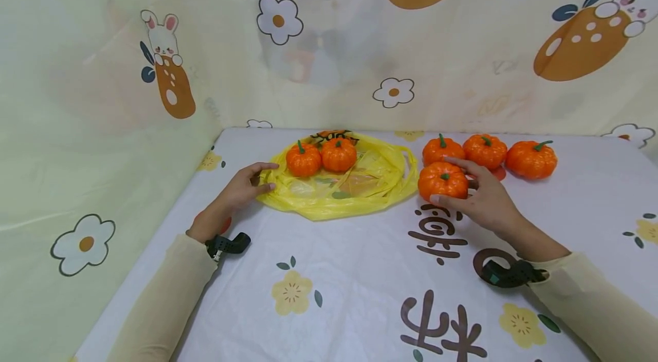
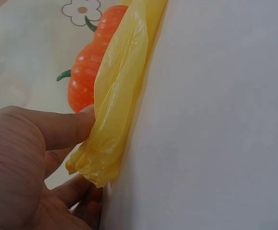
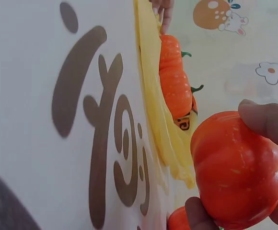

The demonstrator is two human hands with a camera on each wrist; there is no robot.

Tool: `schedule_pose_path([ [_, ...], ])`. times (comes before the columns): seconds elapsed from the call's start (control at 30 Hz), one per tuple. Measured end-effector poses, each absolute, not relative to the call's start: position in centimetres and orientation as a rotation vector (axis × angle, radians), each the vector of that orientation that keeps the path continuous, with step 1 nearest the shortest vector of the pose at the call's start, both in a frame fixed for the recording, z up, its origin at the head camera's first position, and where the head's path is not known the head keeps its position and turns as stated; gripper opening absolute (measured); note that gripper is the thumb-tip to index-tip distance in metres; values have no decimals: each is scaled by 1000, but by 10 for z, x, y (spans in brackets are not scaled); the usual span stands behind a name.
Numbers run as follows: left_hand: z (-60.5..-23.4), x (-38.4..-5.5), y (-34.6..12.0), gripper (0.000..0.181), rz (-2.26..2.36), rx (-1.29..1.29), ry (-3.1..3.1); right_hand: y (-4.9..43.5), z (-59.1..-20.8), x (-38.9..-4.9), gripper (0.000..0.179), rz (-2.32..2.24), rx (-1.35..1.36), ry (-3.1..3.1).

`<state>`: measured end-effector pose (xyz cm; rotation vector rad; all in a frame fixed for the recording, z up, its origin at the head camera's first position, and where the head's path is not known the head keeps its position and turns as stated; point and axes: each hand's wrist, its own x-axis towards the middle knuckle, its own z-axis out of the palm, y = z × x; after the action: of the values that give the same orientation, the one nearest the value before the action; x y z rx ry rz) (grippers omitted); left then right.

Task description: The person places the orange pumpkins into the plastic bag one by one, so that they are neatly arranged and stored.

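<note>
A yellow plastic bag (image 1: 329, 210) lies spread on the table with two small orange pumpkins (image 1: 304, 160) on it, their green stems up. My left hand (image 1: 241, 186) grips the bag's left edge between thumb and fingers; the left wrist view shows the gathered yellow plastic (image 2: 112, 115) there. Just off the bag's right end, my right hand (image 1: 483, 193) holds another small pumpkin (image 1: 443, 180) between thumb and fingers. In the right wrist view that pumpkin (image 3: 237, 167) looks raised above the cloth. Part of my right fingers is hidden behind it.
Behind my right hand, three more pumpkins (image 1: 532, 160) stand in a row along the back right of the table. A white patterned cloth (image 1: 354, 293) covers the tabletop. Printed curtains (image 1: 329, 36) close off the back and left sides.
</note>
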<state>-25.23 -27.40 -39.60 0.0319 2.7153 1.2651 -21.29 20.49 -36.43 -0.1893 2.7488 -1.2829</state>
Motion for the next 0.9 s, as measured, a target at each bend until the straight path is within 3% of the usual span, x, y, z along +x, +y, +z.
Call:
schedule_pose_path([
  [0.47,-396,-255,-275,48,1282,77,2715,183,-356,-218,90,-1274,-276,2807],
  [0.9,-396,-254,-276,47,1298,74,2709,146,-342,-252,93,-1252,-282,2785],
])
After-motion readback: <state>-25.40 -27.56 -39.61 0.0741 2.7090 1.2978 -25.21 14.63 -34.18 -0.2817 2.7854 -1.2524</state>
